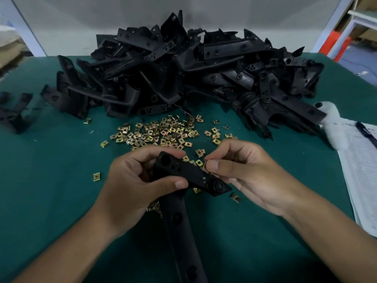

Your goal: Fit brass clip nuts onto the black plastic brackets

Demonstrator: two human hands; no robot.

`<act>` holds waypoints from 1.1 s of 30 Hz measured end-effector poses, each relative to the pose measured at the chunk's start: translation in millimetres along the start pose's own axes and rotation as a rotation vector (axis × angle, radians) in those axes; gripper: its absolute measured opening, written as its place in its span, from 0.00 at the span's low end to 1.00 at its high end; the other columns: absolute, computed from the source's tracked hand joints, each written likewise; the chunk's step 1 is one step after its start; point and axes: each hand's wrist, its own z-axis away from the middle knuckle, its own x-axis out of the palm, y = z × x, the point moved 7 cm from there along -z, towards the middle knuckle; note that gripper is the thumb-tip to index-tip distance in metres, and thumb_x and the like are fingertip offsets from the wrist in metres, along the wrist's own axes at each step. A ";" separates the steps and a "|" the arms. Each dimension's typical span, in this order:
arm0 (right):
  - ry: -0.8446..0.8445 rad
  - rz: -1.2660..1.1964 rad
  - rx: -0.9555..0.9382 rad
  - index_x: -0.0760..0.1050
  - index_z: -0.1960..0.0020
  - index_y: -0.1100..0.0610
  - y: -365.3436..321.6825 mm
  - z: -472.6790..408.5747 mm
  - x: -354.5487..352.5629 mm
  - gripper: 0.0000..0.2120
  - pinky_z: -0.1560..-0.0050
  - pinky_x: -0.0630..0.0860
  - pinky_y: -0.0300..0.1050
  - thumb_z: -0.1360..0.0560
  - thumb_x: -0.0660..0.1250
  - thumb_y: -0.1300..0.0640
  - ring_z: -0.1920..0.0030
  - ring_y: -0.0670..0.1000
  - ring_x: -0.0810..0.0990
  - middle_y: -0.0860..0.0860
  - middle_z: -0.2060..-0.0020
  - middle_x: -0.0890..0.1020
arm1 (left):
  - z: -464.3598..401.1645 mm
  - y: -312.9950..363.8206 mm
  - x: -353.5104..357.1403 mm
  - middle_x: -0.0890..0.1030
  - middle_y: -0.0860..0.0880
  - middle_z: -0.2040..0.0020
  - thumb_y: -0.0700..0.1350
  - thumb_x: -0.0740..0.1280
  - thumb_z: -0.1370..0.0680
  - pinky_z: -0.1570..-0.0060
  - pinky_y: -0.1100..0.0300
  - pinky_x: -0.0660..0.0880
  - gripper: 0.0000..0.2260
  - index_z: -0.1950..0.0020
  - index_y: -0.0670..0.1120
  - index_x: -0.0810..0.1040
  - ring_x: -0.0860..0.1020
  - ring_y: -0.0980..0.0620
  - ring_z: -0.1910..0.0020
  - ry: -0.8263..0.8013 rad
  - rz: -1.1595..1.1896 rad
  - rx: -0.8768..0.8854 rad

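Item, centre of frame: black plastic bracket (184,174), which I see gripped at its upper end by the left hand (130,184), fingers and thumb curled round it; its long arm runs down toward the bottom edge.

Item: right hand (248,172), thumb and forefinger pinching something small against the bracket's upper edge; I cannot tell what.

Item, above the hands: loose brass clip nuts (163,131) on the green table (51,180).

Item, upper centre: heap of brackets (193,74).

Item, right edge: paper sheets (361,170).
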 end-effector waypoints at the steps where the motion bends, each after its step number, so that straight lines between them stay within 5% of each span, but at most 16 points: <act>1: -0.002 0.006 0.002 0.84 0.62 0.50 -1.1 0.2 0.1 0.03 0.66 0.72 0.31 0.34 0.77 0.56 0.65 0.41 0.77 0.47 0.64 0.83 | 0.6 0.6 0.9 0.87 0.53 0.59 0.45 0.78 0.39 0.61 0.67 0.80 0.15 0.55 0.57 0.87 0.84 0.59 0.60 -0.007 -0.001 0.007; 11: 0.016 0.093 0.049 0.80 0.65 0.52 -1.7 1.8 -2.4 0.09 0.69 0.69 0.32 0.32 0.78 0.62 0.68 0.41 0.75 0.46 0.66 0.83 | 2.0 0.2 8.0 0.86 0.56 0.59 0.42 0.77 0.36 0.59 0.68 0.80 0.16 0.51 0.56 0.87 0.83 0.61 0.59 -0.072 -0.003 0.064; 27: -0.061 0.229 0.067 0.83 0.61 0.47 0.6 2.6 -8.1 0.04 0.67 0.71 0.31 0.33 0.77 0.52 0.67 0.39 0.77 0.44 0.66 0.83 | 0.7 -3.3 14.2 0.86 0.55 0.61 0.36 0.75 0.36 0.62 0.69 0.79 0.15 0.54 0.53 0.87 0.83 0.62 0.62 -0.083 0.030 0.047; 33: -0.010 0.198 -0.014 0.85 0.59 0.49 -1.3 3.9 -7.4 0.05 0.54 0.77 0.37 0.31 0.78 0.49 0.56 0.49 0.82 0.49 0.60 0.85 | -2.7 -5.4 5.7 0.86 0.53 0.60 0.42 0.79 0.37 0.61 0.67 0.80 0.14 0.54 0.55 0.87 0.83 0.59 0.61 -0.024 0.039 0.042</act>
